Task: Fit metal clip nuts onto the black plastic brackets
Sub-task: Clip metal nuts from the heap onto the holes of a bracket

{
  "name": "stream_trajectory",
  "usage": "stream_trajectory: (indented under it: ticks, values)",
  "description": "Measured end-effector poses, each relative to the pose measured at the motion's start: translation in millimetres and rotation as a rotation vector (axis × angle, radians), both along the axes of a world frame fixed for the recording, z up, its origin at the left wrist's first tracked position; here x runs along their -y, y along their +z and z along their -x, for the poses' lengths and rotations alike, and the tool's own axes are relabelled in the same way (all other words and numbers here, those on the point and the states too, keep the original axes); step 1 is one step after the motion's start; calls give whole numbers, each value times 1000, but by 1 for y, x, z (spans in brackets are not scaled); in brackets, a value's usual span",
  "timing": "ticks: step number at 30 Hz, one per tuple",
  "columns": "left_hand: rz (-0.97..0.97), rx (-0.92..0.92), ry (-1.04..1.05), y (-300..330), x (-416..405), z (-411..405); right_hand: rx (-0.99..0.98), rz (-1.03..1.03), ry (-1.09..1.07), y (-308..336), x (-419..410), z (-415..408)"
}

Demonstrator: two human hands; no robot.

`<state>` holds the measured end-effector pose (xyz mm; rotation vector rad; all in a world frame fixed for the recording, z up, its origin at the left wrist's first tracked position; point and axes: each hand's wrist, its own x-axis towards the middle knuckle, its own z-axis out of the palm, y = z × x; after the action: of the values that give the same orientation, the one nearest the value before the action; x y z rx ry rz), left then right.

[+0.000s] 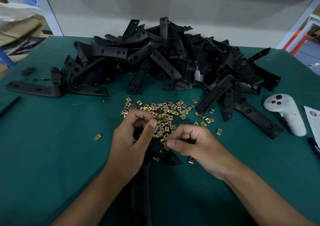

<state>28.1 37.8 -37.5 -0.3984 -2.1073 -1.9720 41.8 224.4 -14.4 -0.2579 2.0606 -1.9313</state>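
A black plastic bracket (pixel 161 148) lies under my hands, its long arm running toward the table's near edge. My left hand (pixel 131 137) grips the bracket's upper end, and a brass clip nut sits at its thumb tip. My right hand (pixel 192 144) pinches a brass clip nut (pixel 166 146) against the bracket's edge. A loose heap of brass clip nuts (pixel 164 113) lies just beyond my fingers. Behind it rises a big pile of black brackets (pixel 164 59).
A green mat (pixel 52 148) covers the table. At the left lie single brackets (pixel 34 88) and a stray nut (pixel 97 137). A white handheld controller (pixel 285 113), a paper sheet (pixel 314 122) and a black pen (pixel 314 146) are at the right. A white wall panel backs the table.
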Motion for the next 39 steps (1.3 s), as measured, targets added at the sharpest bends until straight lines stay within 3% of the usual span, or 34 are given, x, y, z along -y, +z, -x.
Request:
stream_trajectory:
  ticks: [12,27,31,34,39]
  values:
    - [20,-16,32,-2,0,1,-48,10,-47,-5,1,0]
    - [19,41,164,-2,3,2,-109,-135,90,-2,-2,-4]
    - [-57,93,-15,0,0,0,-130,-87,43,-5,-3,-2]
    - [23,104,-212,-1,-4,-4,-167,-15,-75,-7,1,0]
    - [7,121,-275,-4,-2,-3,-231,-38,-153,-6,2,1]
